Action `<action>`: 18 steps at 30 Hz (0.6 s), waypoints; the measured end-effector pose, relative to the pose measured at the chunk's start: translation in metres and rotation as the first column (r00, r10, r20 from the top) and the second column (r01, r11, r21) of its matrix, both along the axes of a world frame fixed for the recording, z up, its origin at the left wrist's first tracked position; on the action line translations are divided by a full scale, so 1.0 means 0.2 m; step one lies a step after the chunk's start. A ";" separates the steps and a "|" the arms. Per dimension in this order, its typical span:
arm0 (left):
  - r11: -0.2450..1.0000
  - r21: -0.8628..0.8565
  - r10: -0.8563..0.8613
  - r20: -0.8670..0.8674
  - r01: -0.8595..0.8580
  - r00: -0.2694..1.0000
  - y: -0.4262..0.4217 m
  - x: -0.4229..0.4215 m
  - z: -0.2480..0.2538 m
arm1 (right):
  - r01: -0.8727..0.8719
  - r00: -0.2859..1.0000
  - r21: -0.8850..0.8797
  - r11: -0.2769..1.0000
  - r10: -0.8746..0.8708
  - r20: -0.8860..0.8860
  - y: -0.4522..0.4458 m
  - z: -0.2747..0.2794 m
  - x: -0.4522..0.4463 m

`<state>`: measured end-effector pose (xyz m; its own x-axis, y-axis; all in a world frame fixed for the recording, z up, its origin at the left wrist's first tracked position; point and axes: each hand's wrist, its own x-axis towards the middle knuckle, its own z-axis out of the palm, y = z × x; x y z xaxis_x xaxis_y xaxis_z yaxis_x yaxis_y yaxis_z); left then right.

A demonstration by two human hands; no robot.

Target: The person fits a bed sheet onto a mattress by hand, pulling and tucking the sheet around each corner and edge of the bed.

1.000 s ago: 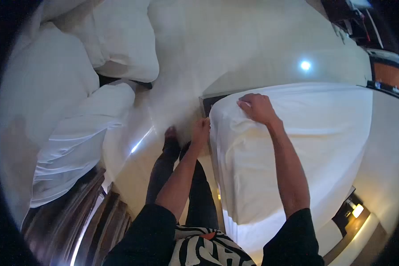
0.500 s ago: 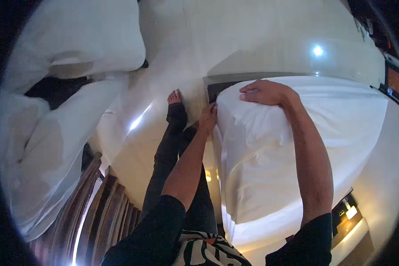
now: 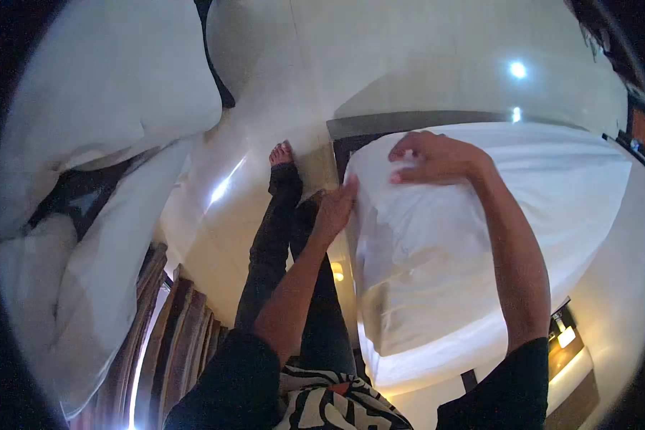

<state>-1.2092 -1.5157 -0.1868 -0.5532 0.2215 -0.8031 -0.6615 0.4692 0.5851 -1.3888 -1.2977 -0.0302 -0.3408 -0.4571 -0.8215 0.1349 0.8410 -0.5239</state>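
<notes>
A white bed sheet [image 3: 423,236] covers the mattress on the right, with wrinkles across its top. My left hand [image 3: 335,211] is at the side edge of the bed near the corner, its fingers closed at the sheet's edge; the fingertips are slightly blurred. Just above the sheet near the same corner is my right hand [image 3: 433,159], thumb and fingers curved and apart, with nothing between them. Whether its fingertips touch the cloth I cannot tell.
A dark bed base [image 3: 342,150] shows at the corner. On the left is another white-covered bed [image 3: 107,72] with rumpled cloth. Striped curtains [image 3: 172,337] hang at lower left. Pale shiny floor [image 3: 265,79] lies between the beds. A lit lamp [image 3: 566,337] is at lower right.
My right hand has lifted slightly and its thumb and fingers have spread apart. My left hand has shifted a little along the bed's edge. The view has moved slightly.
</notes>
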 end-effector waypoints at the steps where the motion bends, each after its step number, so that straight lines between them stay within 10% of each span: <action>1: 0.986 0.035 -0.143 -0.345 0.164 0.928 -0.02 0.05 0.02 | -0.014 0.998 0.008 1.000 0.015 -0.057 0.01 0.07 0.00; 6: 0.973 0.170 0.155 0.006 -0.154 0.988 0.06 -0.09 0.43 | 0.055 0.921 -0.026 0.998 -0.061 -0.385 0.08 0.20 0.16; 14: 0.970 0.159 0.231 -0.384 -0.183 0.894 0.14 -0.12 0.64 | -0.178 0.948 -0.010 0.984 0.169 -0.270 -0.02 0.15 0.10; 18: 0.966 0.120 0.256 -0.582 -0.229 0.772 0.18 -0.10 0.65 | 0.018 0.968 -0.119 0.993 -0.047 -0.247 -0.02 0.10 0.14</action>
